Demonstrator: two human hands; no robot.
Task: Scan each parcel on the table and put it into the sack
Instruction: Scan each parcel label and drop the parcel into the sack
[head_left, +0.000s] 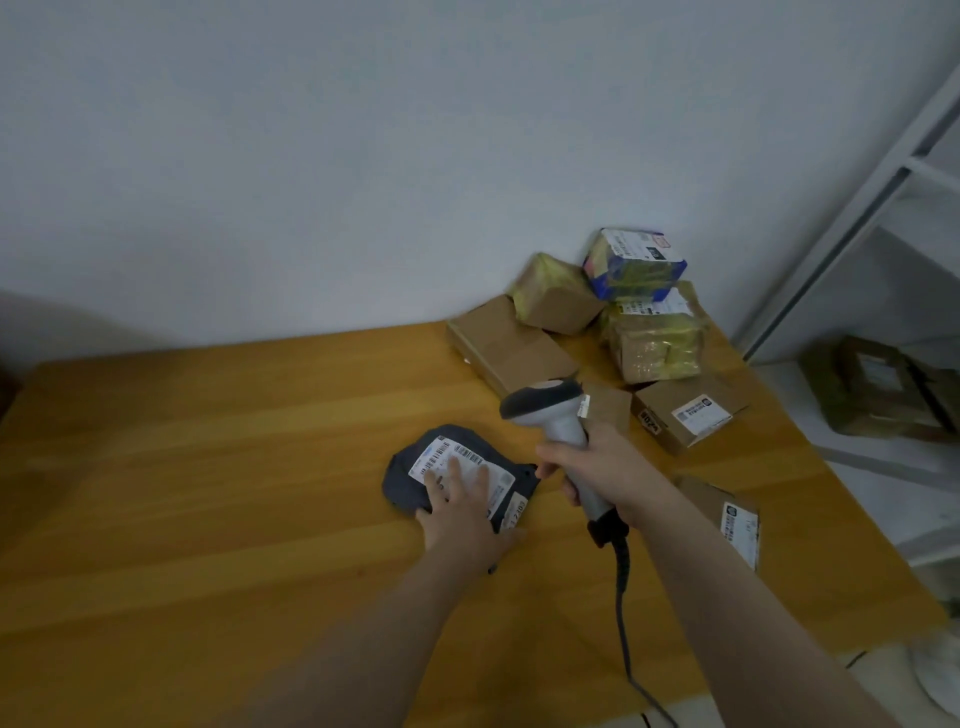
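Grey parcel beside scanner

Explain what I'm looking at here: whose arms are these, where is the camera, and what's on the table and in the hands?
There is no machine here. These are a person's two bare arms, filmed by one wide camera worn on the head, looking forward and down. The left hand lies flat on a grey bag, fingers on its white label. The right hand grips a scanner, held up beside the bag. Everything sits on a wooden table. Cardboard boxes are piled at its far right corner, and one more parcel lies near the right edge. No sack shows.
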